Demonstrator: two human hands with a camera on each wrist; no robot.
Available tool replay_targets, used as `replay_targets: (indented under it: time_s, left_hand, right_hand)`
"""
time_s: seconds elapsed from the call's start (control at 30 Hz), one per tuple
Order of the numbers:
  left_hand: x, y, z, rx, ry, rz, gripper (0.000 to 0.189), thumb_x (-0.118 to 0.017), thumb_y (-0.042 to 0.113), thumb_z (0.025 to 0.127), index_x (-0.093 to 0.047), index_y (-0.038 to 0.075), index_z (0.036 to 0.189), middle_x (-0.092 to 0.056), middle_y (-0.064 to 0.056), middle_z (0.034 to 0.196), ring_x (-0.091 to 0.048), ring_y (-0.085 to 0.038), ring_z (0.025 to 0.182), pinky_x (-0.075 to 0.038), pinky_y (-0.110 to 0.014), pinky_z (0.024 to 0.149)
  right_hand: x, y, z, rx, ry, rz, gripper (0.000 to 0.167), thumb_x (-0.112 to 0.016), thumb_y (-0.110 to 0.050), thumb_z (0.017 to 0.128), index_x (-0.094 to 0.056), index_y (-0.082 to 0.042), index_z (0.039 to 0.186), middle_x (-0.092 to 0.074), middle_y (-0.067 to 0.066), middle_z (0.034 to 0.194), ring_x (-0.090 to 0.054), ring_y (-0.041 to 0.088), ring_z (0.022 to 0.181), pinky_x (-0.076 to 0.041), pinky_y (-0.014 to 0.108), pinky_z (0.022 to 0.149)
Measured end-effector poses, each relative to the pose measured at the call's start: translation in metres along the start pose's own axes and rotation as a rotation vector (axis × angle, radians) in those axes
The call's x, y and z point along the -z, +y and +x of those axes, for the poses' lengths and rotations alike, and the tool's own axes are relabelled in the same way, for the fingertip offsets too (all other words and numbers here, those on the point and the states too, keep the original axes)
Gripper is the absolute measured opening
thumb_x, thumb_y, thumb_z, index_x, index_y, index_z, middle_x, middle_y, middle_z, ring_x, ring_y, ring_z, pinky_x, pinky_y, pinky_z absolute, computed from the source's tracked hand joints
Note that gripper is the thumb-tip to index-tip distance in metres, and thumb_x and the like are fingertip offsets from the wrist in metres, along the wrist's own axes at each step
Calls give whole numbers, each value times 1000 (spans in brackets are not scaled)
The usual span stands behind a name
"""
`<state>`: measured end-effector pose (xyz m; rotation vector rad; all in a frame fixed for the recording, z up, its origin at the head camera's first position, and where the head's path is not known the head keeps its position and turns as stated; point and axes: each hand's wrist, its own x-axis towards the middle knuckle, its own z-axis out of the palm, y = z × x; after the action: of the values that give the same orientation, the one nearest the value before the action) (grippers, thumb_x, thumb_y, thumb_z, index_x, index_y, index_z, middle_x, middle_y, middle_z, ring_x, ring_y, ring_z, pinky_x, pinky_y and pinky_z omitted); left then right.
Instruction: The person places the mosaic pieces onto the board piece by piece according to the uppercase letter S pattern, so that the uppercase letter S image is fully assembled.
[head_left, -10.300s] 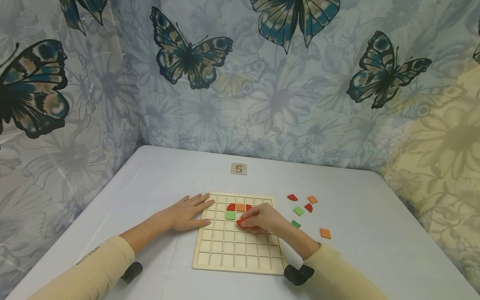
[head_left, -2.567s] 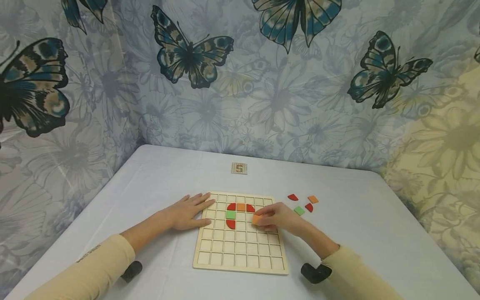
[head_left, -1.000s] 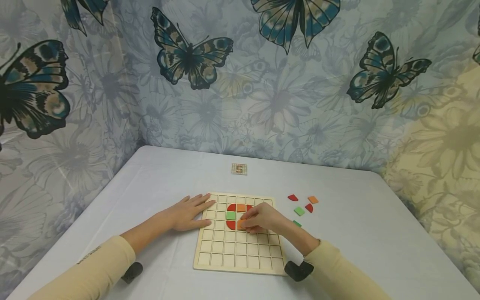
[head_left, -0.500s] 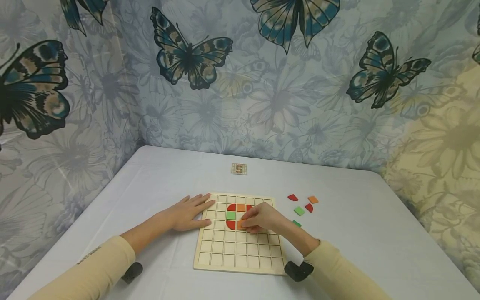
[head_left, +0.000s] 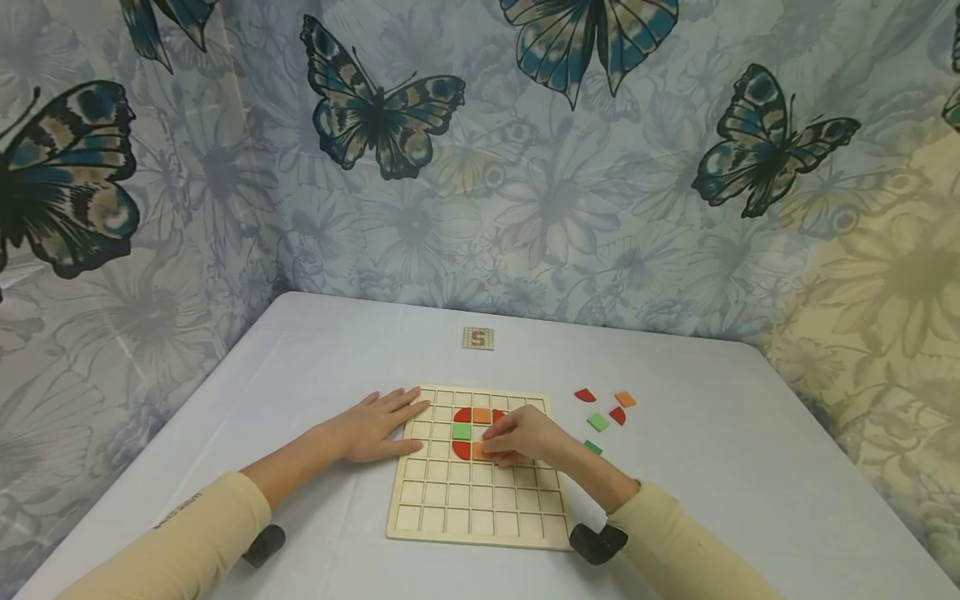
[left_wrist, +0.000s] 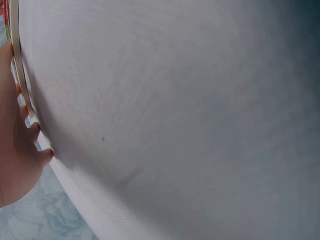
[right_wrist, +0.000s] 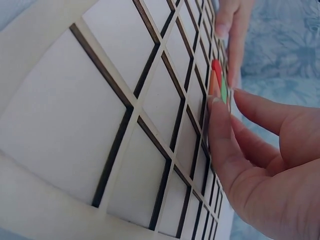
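Observation:
A wooden grid board (head_left: 480, 521) lies on the white table. My left hand (head_left: 371, 427) lies flat with fingers spread, fingertips and thumb on the board's left edge. My right hand (head_left: 528, 435) pinches an orange square tile (head_left: 478, 451) at a cell near the board's middle; in the right wrist view a fingertip touches that orange tile (right_wrist: 213, 84). Left of it sits a red quarter-circle tile (head_left: 462, 450), with a green square tile (head_left: 461, 431) above. The row above holds another red quarter-circle (head_left: 462, 414), an orange square (head_left: 482, 415) and a red piece (head_left: 498, 414) partly covered by my fingers.
Right of the board lie loose pieces: two red (head_left: 585, 395), one orange (head_left: 626, 399), a green square (head_left: 597, 422), and another green piece (head_left: 592, 447) half behind my wrist. A small patterned card (head_left: 477, 337) lies beyond the board. Patterned cloth (head_left: 420, 225) hangs behind the table.
Earlier my right hand held the red quarter-circle, now in its cell. It then brought the orange square leftward from the table. Lately that tile has settled slightly lower; the left hand stays put.

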<state>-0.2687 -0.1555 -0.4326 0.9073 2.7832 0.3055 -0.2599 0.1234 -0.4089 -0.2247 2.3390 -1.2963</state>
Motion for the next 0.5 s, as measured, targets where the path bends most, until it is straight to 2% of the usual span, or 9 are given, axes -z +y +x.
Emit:
replay_targets:
  time_s: [0.17,0.3,0.5]
  left_hand:
    - [-1,-1,0,-5,-2,6,74,-38,61,95,-27,16,152,-17,-9,157,-15,-32,142,-13,-57,109]
    - [0,-1,0,-8,0,2,74,-37,62,95,-27,16,152,-17,-9,157,-15,-31,142,-13,-57,109]
    - [0,0,0,-7,0,-1,74,-38,62,95,-28,16,152,-17,-8,157,-16,-31,142,-13,-57,109]
  right_hand:
    - [5,6,1,24,-9,13,19,-70,-14,88,-72,1,99,-67,6,77,-63,14,64,-55,28,63]
    - [14,10,0,17,19,28,22,-68,-18,90,-71,0,102,-66,6,74,-62,15,63,-55,28,62]
    - [32,16,-2,3,58,103,27,-65,-18,92,-68,4,108,-64,8,80,-63,17,68,-55,29,66]
